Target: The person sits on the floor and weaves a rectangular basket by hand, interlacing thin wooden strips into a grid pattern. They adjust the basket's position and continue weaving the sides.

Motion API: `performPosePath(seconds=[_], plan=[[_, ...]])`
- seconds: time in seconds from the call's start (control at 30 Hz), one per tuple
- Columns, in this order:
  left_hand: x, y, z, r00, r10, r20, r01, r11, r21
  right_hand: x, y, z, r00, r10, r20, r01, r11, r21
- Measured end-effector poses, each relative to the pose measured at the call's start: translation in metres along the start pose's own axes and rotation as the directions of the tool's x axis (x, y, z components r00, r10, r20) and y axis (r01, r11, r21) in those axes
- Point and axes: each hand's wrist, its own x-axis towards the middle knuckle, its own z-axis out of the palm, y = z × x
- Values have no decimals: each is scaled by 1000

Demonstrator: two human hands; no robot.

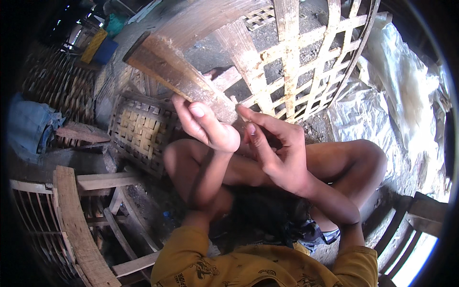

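**Dim, cluttered workspace with seated two-handed work**

Ground is bordered on the right by crumpled clear sheeting (382,110), and on the left by a woven panel (136,131) and a wooden frame (81,225). Ahead of crossed legs (346,160), a large lattice (290,48) of pale strips is seen. A broad brown slat (177,71) is held aslant in front of the lattice, its far end pointed up and to the left. It is gripped by the left hand (210,126), whose fingers are closed about its lower edge. The right hand (287,153) is narrow: thumb and forefinger are set nearly together at the slat's near end, beside a thin pale sliver (233,99); whether anything is pinched cannot be told. The step in hand is judged to be fine fingering of that end while the slat is steadied. For the next move, a firm left grip and precise right fingertips are probably called for.
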Motion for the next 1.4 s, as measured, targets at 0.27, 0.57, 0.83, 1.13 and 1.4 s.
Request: performPosePath(seconds=[0.27,0.57,0.83,1.13,1.4], plan=[[1,-3,-11,993,33,116,-40,998,57,16,-1,-12,985,-158,66,165,978,-125],[2,-8,2,992,129,-9,-129,991,-23,14,17,-23,954,-282,102,299,918,-260],[7,-9,-2,987,151,48,-154,987,49,15,21,-29,915,-382,132,403,886,-230],[2,-2,2,997,59,54,-63,996,69,10,20,-16,969,-241,58,243,970,-31],[-2,-1,-2,998,33,49,-37,996,80,17,13,-13,942,-328,74,335,937,-102]])
